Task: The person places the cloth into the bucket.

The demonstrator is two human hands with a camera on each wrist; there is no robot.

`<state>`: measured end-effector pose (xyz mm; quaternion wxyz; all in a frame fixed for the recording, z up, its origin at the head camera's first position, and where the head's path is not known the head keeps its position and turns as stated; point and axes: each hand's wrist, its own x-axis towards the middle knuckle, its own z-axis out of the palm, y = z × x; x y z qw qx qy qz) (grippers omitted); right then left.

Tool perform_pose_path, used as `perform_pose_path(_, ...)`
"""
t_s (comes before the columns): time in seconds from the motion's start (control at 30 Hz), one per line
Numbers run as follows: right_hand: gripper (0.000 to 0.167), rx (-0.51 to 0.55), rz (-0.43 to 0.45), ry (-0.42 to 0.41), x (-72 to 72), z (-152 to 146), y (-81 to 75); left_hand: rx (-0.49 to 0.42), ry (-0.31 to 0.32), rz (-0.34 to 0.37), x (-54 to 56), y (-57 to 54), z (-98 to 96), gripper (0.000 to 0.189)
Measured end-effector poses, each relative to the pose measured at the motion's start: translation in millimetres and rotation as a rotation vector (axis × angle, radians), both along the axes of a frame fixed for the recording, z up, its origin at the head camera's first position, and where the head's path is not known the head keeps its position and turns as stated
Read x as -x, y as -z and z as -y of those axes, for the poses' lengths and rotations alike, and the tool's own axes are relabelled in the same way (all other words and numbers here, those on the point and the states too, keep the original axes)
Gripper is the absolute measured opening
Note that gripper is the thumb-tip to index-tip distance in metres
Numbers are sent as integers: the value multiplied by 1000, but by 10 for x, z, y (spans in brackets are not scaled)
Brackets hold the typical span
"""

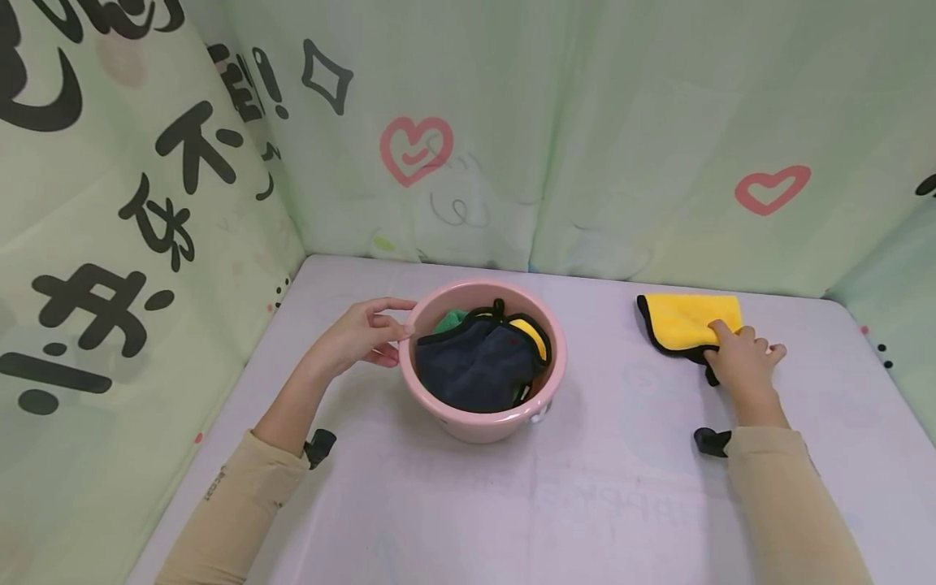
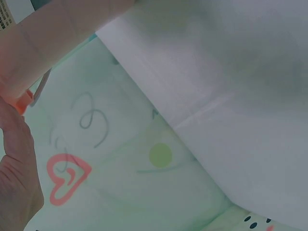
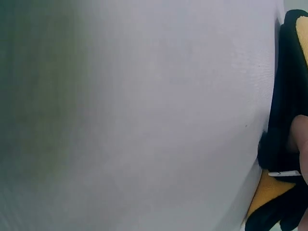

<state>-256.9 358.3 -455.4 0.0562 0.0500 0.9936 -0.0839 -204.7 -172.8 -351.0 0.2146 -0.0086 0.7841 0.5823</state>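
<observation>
A pink bucket [image 1: 474, 426] stands on the table. Inside lies a dark navy cloth [image 1: 475, 366] with black edging, over bits of green cloth [image 1: 449, 321] and yellow cloth [image 1: 532, 333]. My left hand [image 1: 366, 333] holds the bucket's left rim between thumb and fingers. Off to the right, my right hand [image 1: 742, 361] pinches the near right edge of a folded yellow towel [image 1: 680, 317] with black trim. In the right wrist view, a finger [image 3: 301, 137] presses into the towel's dark side [image 3: 284, 96], beside a small white tag [image 3: 284, 173].
The table [image 1: 607, 504] has a pale lilac cover. Light green printed curtains [image 1: 629, 106] hang along its back and both sides. Black wrist mounts [image 1: 319, 447] jut from the inner side of both sleeves.
</observation>
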Motion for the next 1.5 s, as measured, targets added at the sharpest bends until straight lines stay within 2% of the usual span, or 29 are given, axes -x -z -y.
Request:
perform_pose_path(0.5, 46, 20, -71, 31, -44, 34, -65, 7, -14, 7, 4, -6, -1, 49)
perform_pose_path(0.97, 48, 49, -222, 9, -134, 159, -236, -2, -1, 6, 8, -9, 3, 50)
perform_pose_path(1.13, 47, 54, -297, -13, -146, 261, -344, -2, 4, 3, 7, -8, 5, 51)
perform_pose_path(1.5, 46, 78, -466, -86, -161, 588, -686, -11, 7, 0, 6, -3, 5, 50)
